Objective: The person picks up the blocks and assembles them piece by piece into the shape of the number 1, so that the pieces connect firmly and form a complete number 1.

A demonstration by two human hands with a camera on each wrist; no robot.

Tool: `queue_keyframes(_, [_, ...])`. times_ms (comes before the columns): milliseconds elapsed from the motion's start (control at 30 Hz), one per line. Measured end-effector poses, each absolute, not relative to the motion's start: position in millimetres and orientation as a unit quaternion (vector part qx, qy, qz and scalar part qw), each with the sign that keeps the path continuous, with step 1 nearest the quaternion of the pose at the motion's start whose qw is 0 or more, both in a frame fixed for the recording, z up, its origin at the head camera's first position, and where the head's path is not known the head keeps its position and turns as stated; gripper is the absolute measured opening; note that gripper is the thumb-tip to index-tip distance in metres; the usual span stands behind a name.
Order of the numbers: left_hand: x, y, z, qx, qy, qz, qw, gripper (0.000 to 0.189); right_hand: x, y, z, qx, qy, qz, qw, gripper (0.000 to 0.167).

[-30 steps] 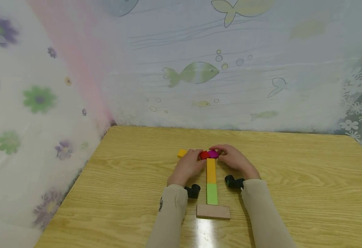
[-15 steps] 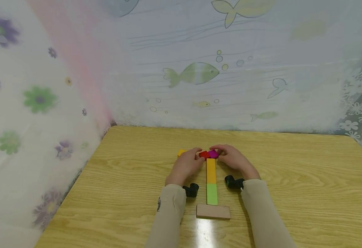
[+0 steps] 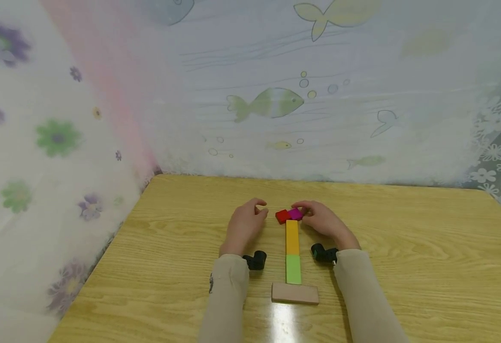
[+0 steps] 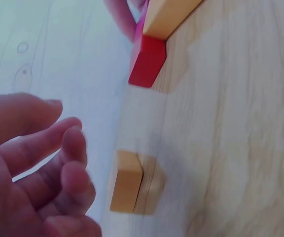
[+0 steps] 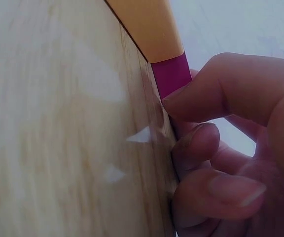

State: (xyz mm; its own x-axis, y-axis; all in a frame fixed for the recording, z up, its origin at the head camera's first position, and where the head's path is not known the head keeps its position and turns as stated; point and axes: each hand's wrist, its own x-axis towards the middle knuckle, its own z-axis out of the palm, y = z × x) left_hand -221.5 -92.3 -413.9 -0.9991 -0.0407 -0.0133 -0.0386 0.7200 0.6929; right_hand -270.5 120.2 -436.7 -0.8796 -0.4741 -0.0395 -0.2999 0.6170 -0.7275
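Note:
My left hand (image 3: 243,226) hovers left of the block row, fingers loosely bent around nothing. In the left wrist view, a small yellow-orange block (image 4: 126,182) lies on the table beside those fingers, apart from them; the hand hides it in the head view. A red block (image 3: 282,216) touches a magenta block (image 3: 295,214), both set at a slant. My right hand (image 3: 325,221) pinches the magenta block by its right end with thumb and fingers. Below the pair, an orange block (image 3: 292,237) and a green block (image 3: 293,269) form a straight line toward me.
A plain wooden block (image 3: 295,293) lies crosswise at the near end of the line. The wooden table (image 3: 426,247) meets a wall covering with fish drawings (image 3: 276,102) at its far edge. Black wrist devices (image 3: 256,260) sit by both cuffs.
The left hand has let go of the red block and moved left, over the yellow-orange block. The right hand stays at the magenta block. The other blocks have not visibly moved.

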Motion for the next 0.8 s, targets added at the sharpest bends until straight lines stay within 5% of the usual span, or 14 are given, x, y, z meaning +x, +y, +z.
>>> queue_keyframes(367, [-221, -104, -411, 0.085, -0.917, -0.384, 0.061, 0.029, -271, 121, -439, -0.226, 0.89, -0.379, 0.11, 0.041])
queue_keyframes(800, [-219, -105, -416, 0.123, -0.932, -0.341, 0.015, 0.037, -272, 122, -441, -0.218, 0.891, -0.382, 0.11, 0.042])
